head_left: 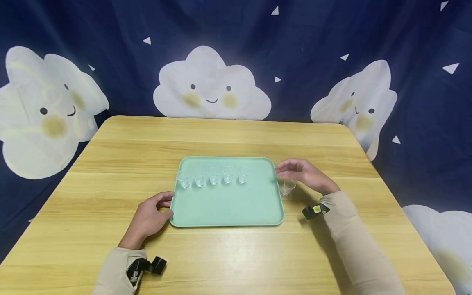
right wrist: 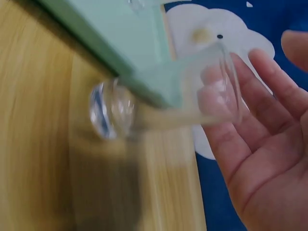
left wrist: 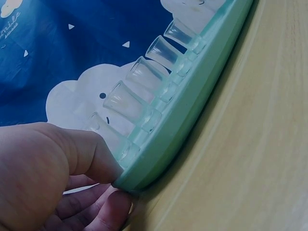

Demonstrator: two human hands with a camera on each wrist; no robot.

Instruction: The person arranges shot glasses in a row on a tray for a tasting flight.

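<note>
A mint-green tray (head_left: 226, 209) lies on the wooden table, bearing a row of small clear glasses (head_left: 214, 177) near its far side. At the tray's left edge my left hand (head_left: 151, 216) grips the rim, one digit over the top and another low beside the corner, as the left wrist view shows. Just outside the right edge, a single clear glass (head_left: 287, 187) stands on the wood. Close behind that glass is my right hand (head_left: 300, 174), its relaxed fingers (right wrist: 262, 101) spread and seen partly through the glass.
The yellow wooden table (head_left: 236, 262) extends around the tray on all sides. A dark blue curtain (head_left: 295, 32) with smiling white clouds hangs behind it. Small black wrist cameras (head_left: 158, 265) sit on both beige sleeves (head_left: 357, 246).
</note>
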